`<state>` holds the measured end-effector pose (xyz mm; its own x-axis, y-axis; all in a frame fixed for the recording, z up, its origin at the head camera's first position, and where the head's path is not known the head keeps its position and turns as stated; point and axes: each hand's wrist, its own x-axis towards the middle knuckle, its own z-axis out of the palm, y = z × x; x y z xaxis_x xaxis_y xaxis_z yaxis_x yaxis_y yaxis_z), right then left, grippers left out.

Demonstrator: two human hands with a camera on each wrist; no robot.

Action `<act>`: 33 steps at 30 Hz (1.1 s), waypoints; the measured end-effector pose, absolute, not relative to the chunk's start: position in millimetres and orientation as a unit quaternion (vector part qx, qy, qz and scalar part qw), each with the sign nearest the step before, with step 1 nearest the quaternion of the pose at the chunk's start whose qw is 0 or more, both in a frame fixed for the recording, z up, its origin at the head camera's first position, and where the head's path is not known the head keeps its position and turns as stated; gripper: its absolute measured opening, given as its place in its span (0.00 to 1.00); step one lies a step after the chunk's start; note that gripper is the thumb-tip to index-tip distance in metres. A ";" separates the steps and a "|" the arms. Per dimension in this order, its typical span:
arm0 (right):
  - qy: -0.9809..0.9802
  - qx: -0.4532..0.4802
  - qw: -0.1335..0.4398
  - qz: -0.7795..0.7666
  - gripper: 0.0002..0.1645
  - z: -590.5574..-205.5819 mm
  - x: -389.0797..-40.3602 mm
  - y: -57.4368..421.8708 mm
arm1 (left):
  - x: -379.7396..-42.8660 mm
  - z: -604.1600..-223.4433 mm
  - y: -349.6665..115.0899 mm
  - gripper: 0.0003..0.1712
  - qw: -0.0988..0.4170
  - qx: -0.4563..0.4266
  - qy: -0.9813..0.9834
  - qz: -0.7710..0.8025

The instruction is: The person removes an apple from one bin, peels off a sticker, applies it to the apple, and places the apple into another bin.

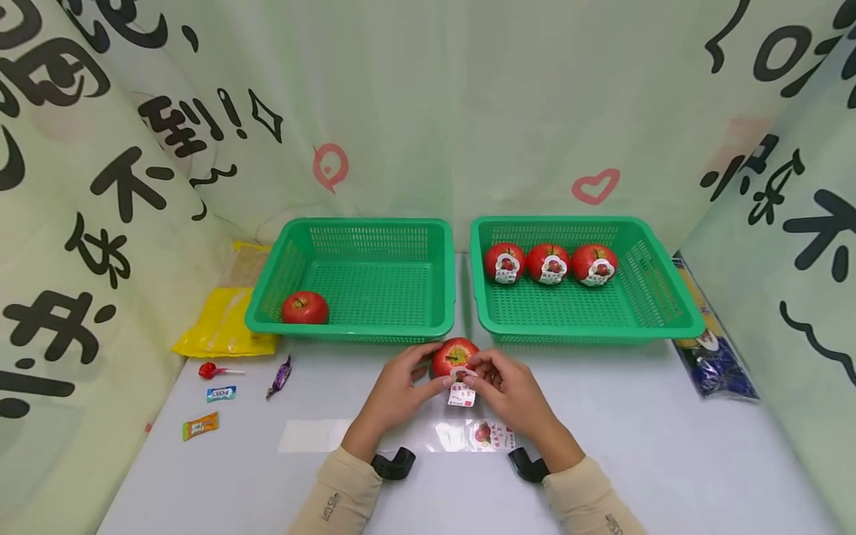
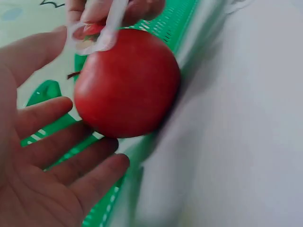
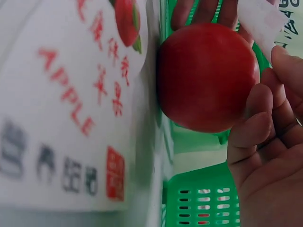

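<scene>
Left hand (image 1: 394,390): fingers apart and mostly straight beside an apple (image 1: 443,362), thumb touching a label (image 1: 461,395). Right hand (image 1: 511,383): thumb and fingers clamped on that label, close to the left thumb. Apple: red, between the hands, mid-surface (image 1: 669,461), before the gap between left basket (image 1: 374,297) and right basket (image 1: 562,308); whether the label adheres to it cannot be told. Clear strip (image 1: 321,436): flat, nearer than the apple, printed label (image 1: 493,435) at its right end. Left basket: green; plain apple (image 1: 305,307) in near left corner. Right basket: green; three labelled apples (image 1: 548,253) in a row towards its far left corner. Surface, left edge: lollipop (image 1: 209,370), blue sweet (image 1: 221,394), orange sweet (image 1: 200,426); purple sweet (image 1: 279,377) farther in. Far left corner: yellow bag (image 1: 227,319). Right edge, far part: dark blue packet (image 1: 715,364)
</scene>
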<state>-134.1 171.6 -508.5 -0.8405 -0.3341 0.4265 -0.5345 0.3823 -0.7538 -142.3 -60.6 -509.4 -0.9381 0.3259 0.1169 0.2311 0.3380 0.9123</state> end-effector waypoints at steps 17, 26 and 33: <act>-0.848 0.236 0.134 0.455 0.11 -508.4 -133.4 164.4 | -141.2 -516.3 -49.6 0.30 -0.019 0.146 0.814 0.562; -0.850 0.241 0.156 0.442 0.12 -512.8 -133.7 164.4 | -140.7 -521.8 -42.8 0.28 -0.042 0.135 0.812 0.566; -0.858 0.240 0.182 0.416 0.13 -513.6 -132.7 161.7 | -139.6 -519.6 -41.2 0.28 -0.046 0.130 0.818 0.558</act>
<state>-132.7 161.7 -513.6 -0.8182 -0.2604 0.5125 -0.5636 0.5389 -0.6260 -139.6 -41.2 -519.6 -0.9618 0.1621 0.2207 0.2646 0.3437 0.9010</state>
